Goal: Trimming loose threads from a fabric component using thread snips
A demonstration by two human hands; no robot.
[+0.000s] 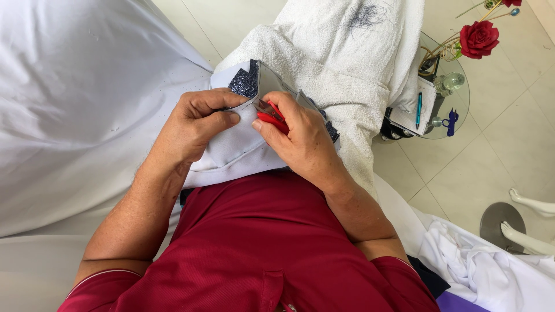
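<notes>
My left hand pinches the white cloth while my right hand clamps red snips at its twelve-o'clock glittery edge, trimming apparently barely begun.

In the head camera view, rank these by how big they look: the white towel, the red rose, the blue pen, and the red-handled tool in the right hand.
1. white towel
2. red rose
3. red-handled tool and blue pen: unsure, since the right hand hides much of the tool.
</notes>
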